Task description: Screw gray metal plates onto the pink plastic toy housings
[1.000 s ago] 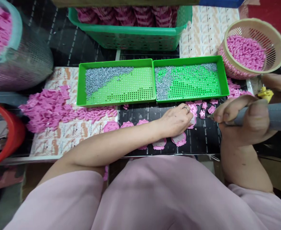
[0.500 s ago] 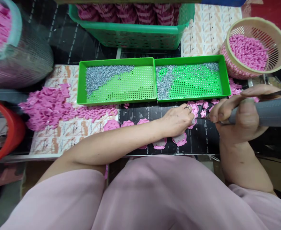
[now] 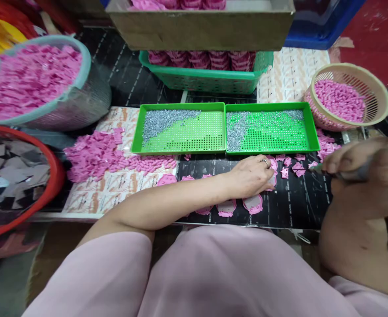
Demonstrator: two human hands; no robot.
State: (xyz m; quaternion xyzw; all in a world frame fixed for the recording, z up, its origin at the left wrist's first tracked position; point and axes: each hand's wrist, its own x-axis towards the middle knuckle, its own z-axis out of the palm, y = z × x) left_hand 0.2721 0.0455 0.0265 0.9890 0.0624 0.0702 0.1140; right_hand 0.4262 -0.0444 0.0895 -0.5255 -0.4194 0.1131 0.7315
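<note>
My left hand (image 3: pixel 251 177), with a ring on one finger, is closed at the edge of a pink plastic part (image 3: pixel 273 169) and holds it down on the black bench top (image 3: pixel 299 204). The fingertips partly hide that part. To the right, raised over the bench, my right hand (image 3: pixel 362 169) is wrapped round a grey power screwdriver (image 3: pixel 354 174); motion blurs both. Small pink pieces (image 3: pixel 298 169) lie between my hands. Along the near edge are pink-rimmed parts with grey plates, such as one part (image 3: pixel 253 204) below my left wrist.
Two green trays (image 3: pixel 179 152) hold small silvery screws (image 3: pixel 164 123). A pink heap (image 3: pixel 94 154) lies left of them. Around stand a beige basket (image 3: pixel 383 99), a grey-blue basket (image 3: pixel 91 94), a red-rimmed tub (image 3: pixel 57 176), a green crate (image 3: pixel 210 81) and a cardboard box (image 3: pixel 200 31).
My right hand with the screwdriver has drawn back to the right, away from the part. My left hand stays on it. The view has tilted up and shifted left.
</note>
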